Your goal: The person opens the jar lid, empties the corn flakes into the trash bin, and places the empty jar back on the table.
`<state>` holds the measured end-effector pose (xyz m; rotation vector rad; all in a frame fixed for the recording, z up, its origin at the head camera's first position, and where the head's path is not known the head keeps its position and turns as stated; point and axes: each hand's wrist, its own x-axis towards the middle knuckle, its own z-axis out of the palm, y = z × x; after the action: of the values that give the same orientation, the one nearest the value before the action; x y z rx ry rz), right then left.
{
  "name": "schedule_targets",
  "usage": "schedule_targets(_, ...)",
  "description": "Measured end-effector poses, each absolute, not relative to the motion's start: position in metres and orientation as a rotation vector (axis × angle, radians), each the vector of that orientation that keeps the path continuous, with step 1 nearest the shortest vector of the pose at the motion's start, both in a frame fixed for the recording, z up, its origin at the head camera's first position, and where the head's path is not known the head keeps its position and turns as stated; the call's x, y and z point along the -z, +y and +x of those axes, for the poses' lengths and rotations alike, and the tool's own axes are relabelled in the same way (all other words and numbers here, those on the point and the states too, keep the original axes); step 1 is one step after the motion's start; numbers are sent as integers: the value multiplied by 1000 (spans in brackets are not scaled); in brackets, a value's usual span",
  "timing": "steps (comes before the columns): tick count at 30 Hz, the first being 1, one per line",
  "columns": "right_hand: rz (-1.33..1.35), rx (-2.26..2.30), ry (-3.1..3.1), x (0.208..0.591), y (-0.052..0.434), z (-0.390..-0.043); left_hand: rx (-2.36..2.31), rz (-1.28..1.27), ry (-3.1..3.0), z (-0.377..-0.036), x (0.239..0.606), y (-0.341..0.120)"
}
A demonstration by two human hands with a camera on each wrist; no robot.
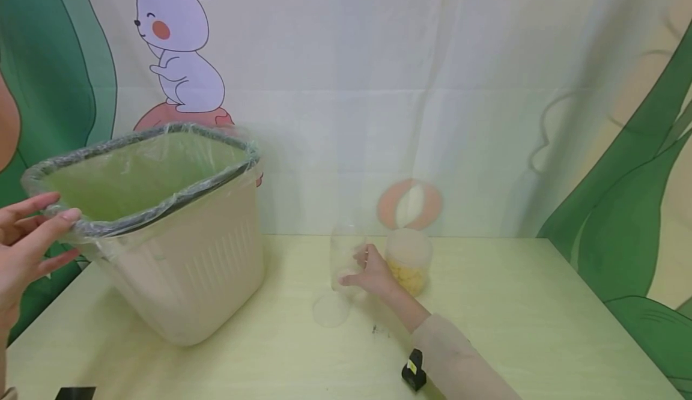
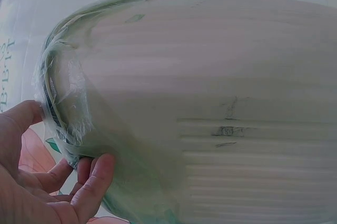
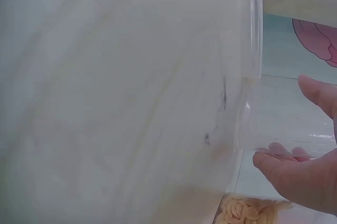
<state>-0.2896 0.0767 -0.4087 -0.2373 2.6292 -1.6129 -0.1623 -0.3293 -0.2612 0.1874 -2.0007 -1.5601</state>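
A tall beige waste bin (image 1: pixel 216 262) with a clear plastic liner folded over its dark rim (image 1: pixel 162 208) stands on the left of the table. My left hand (image 1: pixel 27 244) grips the near left corner of that rim, its fingers (image 2: pixel 97 182) pressing the liner and the outer wall. In the middle of the table, my right hand (image 1: pixel 373 274) curls round a clear, see-through jar (image 1: pixel 346 244). Through the jar's wall some fingertips (image 3: pixel 279 150) show in the right wrist view. A round clear lid (image 1: pixel 331 311) lies flat just in front of the jar.
Right behind my right wrist is another clear jar (image 1: pixel 409 244), part filled with yellow pieces. A small black device (image 1: pixel 414 370) sits near my right sleeve, and a black object (image 1: pixel 75 393) shows at the bottom left edge. A printed curtain (image 1: pixel 303 118) hangs behind the table.
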Motion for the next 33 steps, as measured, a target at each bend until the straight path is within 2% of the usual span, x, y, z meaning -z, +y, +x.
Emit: schedule_targets(33, -277, 1692, 2558, 408, 80, -287, 1562, 208, -1956, -158, 265, -324)
